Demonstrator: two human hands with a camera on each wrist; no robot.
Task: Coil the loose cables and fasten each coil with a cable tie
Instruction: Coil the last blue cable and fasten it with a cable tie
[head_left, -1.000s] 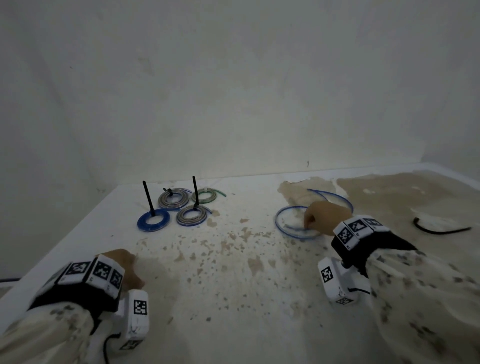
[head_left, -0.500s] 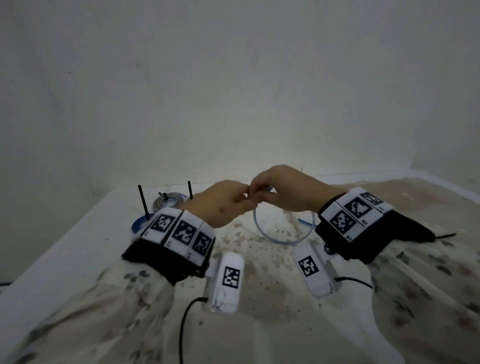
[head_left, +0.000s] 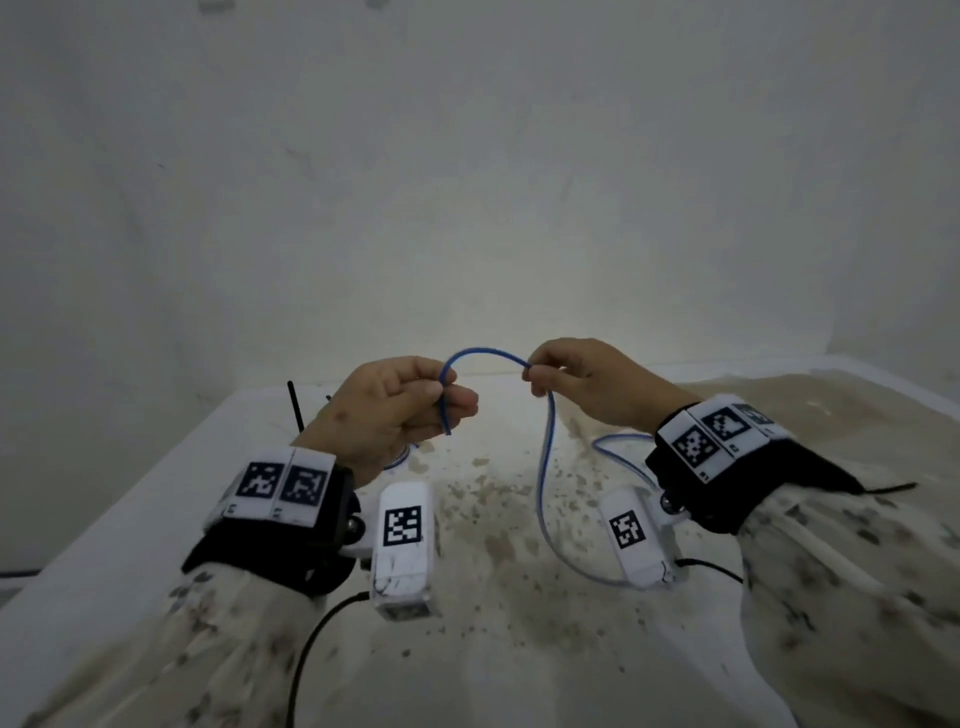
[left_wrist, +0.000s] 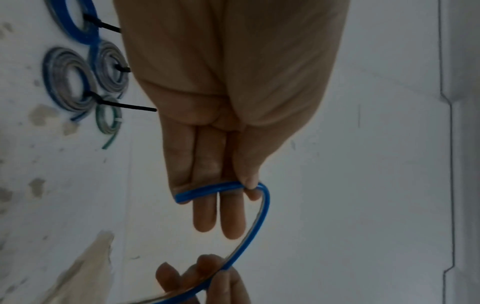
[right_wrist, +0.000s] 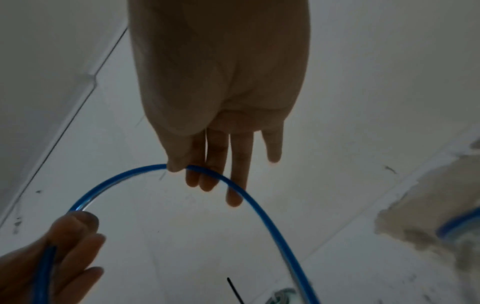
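Note:
A thin blue cable (head_left: 483, 354) arches in the air between my two hands above the white table (head_left: 493, 649). My left hand (head_left: 448, 400) pinches it near its free end, which pokes down below the fingers. In the left wrist view the thumb presses the cable (left_wrist: 262, 218) against the fingers of my left hand (left_wrist: 246, 186). My right hand (head_left: 532, 373) pinches the cable a short span along. From there the cable drops to the table and loops back under the right wrist. The right wrist view shows thumb and fingers of my right hand (right_wrist: 182, 167) on the cable (right_wrist: 259, 207).
Several tied coils (left_wrist: 70, 82) with black cable ties (left_wrist: 124, 107) lie at the far left of the table, mostly hidden behind my left hand in the head view. A brown stained patch (head_left: 831, 415) covers the table's right side. A wall stands close behind.
A second ago my right hand was on the cable on the table and my left rested near the front edge. Both lifted and met, then drew apart along the cable.

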